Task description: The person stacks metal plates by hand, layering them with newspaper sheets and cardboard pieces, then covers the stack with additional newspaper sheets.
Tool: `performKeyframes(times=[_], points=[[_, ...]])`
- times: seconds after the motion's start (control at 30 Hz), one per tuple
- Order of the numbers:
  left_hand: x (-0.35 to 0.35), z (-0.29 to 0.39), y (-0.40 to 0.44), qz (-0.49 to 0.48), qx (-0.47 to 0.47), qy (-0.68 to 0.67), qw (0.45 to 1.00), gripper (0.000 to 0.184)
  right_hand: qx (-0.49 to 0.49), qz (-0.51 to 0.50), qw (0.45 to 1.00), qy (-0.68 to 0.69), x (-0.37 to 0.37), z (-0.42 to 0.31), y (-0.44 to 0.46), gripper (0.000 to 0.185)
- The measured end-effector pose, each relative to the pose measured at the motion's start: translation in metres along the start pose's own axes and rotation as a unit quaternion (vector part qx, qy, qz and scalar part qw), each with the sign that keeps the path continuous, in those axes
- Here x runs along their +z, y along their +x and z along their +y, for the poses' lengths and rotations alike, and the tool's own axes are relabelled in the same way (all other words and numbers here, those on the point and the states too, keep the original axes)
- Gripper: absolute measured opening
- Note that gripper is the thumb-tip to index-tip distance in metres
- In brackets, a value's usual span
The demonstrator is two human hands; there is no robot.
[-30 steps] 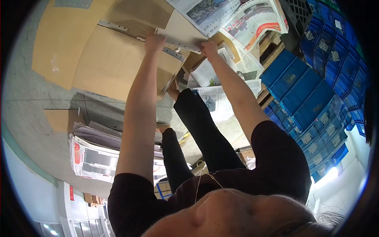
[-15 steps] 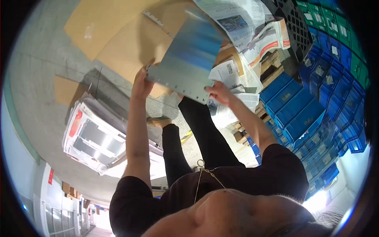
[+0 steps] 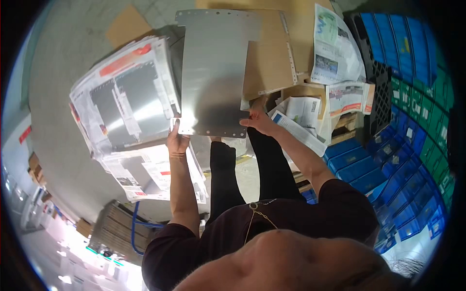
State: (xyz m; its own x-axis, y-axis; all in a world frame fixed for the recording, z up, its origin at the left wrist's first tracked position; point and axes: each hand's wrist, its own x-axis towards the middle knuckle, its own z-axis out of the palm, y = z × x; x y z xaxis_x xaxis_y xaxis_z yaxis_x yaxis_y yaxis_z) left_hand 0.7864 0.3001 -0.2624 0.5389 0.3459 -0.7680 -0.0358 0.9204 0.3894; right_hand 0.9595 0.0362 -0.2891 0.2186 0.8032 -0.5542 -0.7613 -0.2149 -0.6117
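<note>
A flat grey metal sheet [image 3: 212,72], with small holes along its near and far edges, is held out in front of my body. At its near left corner, my left hand [image 3: 177,139] grips the edge. The near right corner is pinched by my right hand [image 3: 259,121], thumb on top. To the left lies a stack of similar metal sheets [image 3: 141,109] with newspaper [image 3: 114,65] between and around them. The fingers beneath the held sheet are partly hidden.
Cardboard [image 3: 269,65] lies beyond and right of the sheet. Newspapers [image 3: 335,53] rest on the right beside a black plastic pallet [image 3: 380,80]. Blue bins [image 3: 357,165] and green bins [image 3: 429,111] stand stacked at the right. A slatted wooden cart [image 3: 119,230] with a blue handle is at lower left.
My view and body have turned left, toward the newspaper-wrapped stack. The metal sheet has swung from tilted to nearly straight ahead, both hands still on its near corners.
</note>
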Motion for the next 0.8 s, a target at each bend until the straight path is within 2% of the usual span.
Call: performKeyframes(times=[0.03,0.1,0.2,0.23,0.27,0.33,0.37,0.4,0.47,0.5,0.53,0.6,0.63,0.67,0.7,0.8], points=[[-0.014,0.006,-0.009,0.006,0.02,-0.007,1.0,0.031,0.028,0.012,0.998,-0.046,0.018,-0.01,0.002,0.027],[-0.043,0.019,-0.025,0.018,0.055,-0.011,0.998,0.039,0.032,-0.017,0.998,-0.052,0.043,0.004,0.013,0.027],[-0.071,0.038,-0.058,0.19,0.215,0.157,0.945,0.044,0.027,-0.042,0.997,-0.062,0.091,0.008,0.031,0.025],[-0.074,0.044,-0.07,0.265,0.283,0.267,0.882,0.052,0.022,-0.045,0.997,-0.062,0.109,0.007,0.037,0.024],[-0.083,0.051,-0.084,0.312,0.36,0.429,0.768,0.066,0.03,-0.056,0.995,-0.078,0.13,0.001,0.044,0.023],[-0.083,0.075,-0.119,0.204,0.394,0.622,0.645,0.081,0.045,-0.078,0.99,-0.109,0.168,-0.009,0.058,0.02],[-0.077,0.094,-0.134,0.096,0.396,0.666,0.624,0.088,0.044,-0.073,0.987,-0.134,0.174,0.01,0.072,0.015],[-0.071,0.106,-0.145,0.087,0.34,0.748,0.563,0.086,0.039,-0.07,0.984,-0.157,0.19,0.013,0.081,0.013],[-0.115,0.118,-0.139,0.086,0.393,0.779,0.482,0.082,0.027,-0.064,0.977,-0.202,0.231,0.009,0.097,0.011],[-0.137,0.13,-0.138,0.093,0.403,0.766,0.492,0.08,0.004,-0.085,0.98,-0.179,0.256,0.004,0.103,0.01],[-0.142,0.148,-0.144,0.123,0.409,0.76,0.49,0.07,0.007,-0.088,0.98,-0.178,0.278,0.004,0.108,0.01],[-0.167,0.174,-0.143,0.178,0.446,0.753,0.45,0.059,0.008,-0.094,0.979,-0.179,0.312,0.007,0.122,0.009],[-0.176,0.185,-0.147,0.189,0.464,0.738,0.452,0.057,0.027,-0.145,0.968,-0.205,0.299,0.026,0.137,0.015],[-0.185,0.194,-0.149,0.202,0.481,0.723,0.453,0.055,0.032,-0.155,0.965,-0.208,0.315,0.027,0.143,0.016],[-0.201,0.201,-0.151,0.205,0.494,0.729,0.428,0.052,0.037,-0.165,0.963,-0.21,0.331,0.028,0.15,0.017],[-0.238,0.22,-0.16,0.217,0.54,0.674,0.454,0.05,-0.004,-0.227,0.94,-0.256,0.377,0.029,0.169,0.023]])
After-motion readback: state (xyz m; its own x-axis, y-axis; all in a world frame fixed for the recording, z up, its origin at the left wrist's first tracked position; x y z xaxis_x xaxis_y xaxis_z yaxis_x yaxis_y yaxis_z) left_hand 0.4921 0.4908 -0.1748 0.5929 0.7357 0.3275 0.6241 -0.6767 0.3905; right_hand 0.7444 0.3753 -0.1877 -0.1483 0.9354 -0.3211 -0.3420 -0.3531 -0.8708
